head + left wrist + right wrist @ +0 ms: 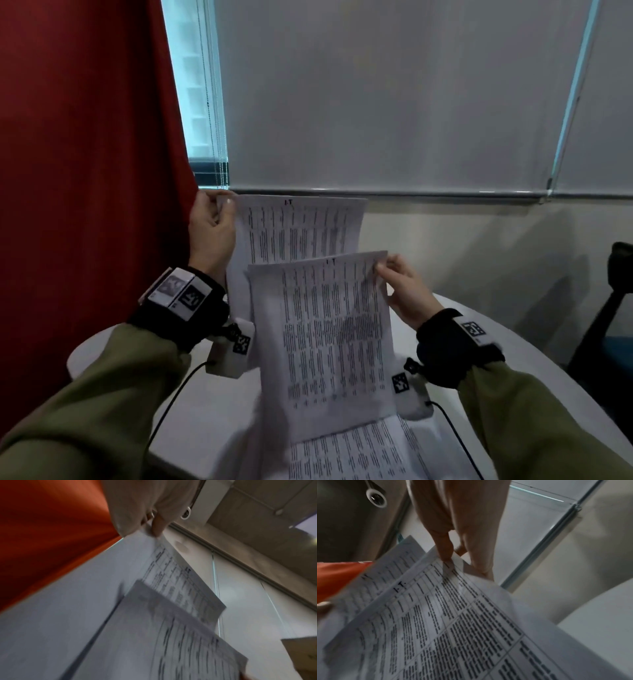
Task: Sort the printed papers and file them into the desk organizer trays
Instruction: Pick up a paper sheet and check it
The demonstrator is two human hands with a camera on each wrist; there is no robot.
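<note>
I hold two printed sheets up in front of me. My left hand (pixel 214 222) pinches the top left corner of the farther sheet (pixel 301 229), a table of text marked "I.T" at its top; the same left hand (pixel 154 524) shows pinching that farther sheet (pixel 185 585) in the left wrist view. My right hand (pixel 399 284) pinches the top right corner of the nearer sheet (pixel 335 339), which overlaps the other. In the right wrist view the right hand (pixel 452 555) grips the nearer sheet (pixel 453 622) between thumb and fingers. More printed papers (pixel 359 455) lie on the white table (pixel 205 411). No organizer trays are in view.
A red curtain (pixel 85 154) hangs at the left. Grey roller blinds (pixel 394 96) cover the window behind the table. A dark chair (pixel 613 308) stands at the right edge. Cables (pixel 171 401) run from the wrist cameras across the table.
</note>
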